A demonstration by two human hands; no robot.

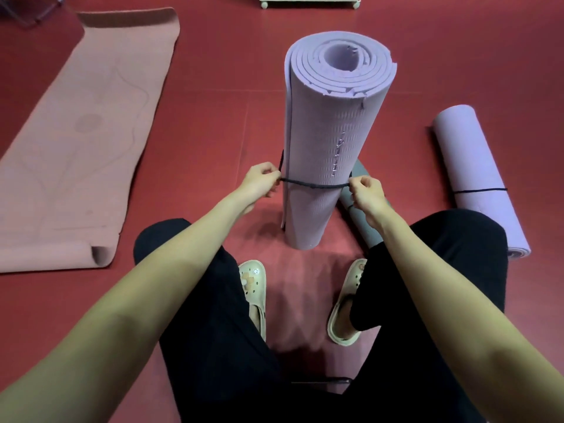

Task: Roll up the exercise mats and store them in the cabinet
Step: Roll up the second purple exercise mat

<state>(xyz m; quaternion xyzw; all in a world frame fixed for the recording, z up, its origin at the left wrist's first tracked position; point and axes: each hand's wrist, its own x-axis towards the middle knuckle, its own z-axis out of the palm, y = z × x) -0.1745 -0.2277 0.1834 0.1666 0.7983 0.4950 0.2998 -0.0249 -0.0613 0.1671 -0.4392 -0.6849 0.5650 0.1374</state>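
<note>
Two bare forearms are stretched from the squatting legs to a rolled purple mat (323, 141) stood on end on the red floor (213, 123). A dark cord (314, 185) is pinched at each side, by the left hand (259, 180) and the right hand (366, 193). The cord is best pulled level and snug before knotting, lest the roll loosen. A pink mat (79, 141) lies unrolled at left.

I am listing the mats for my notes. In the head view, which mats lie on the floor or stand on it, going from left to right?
Pink mat, mostly unrolled → upright purple mat, cord around it → grey mat → lying purple mat, tied.
</note>
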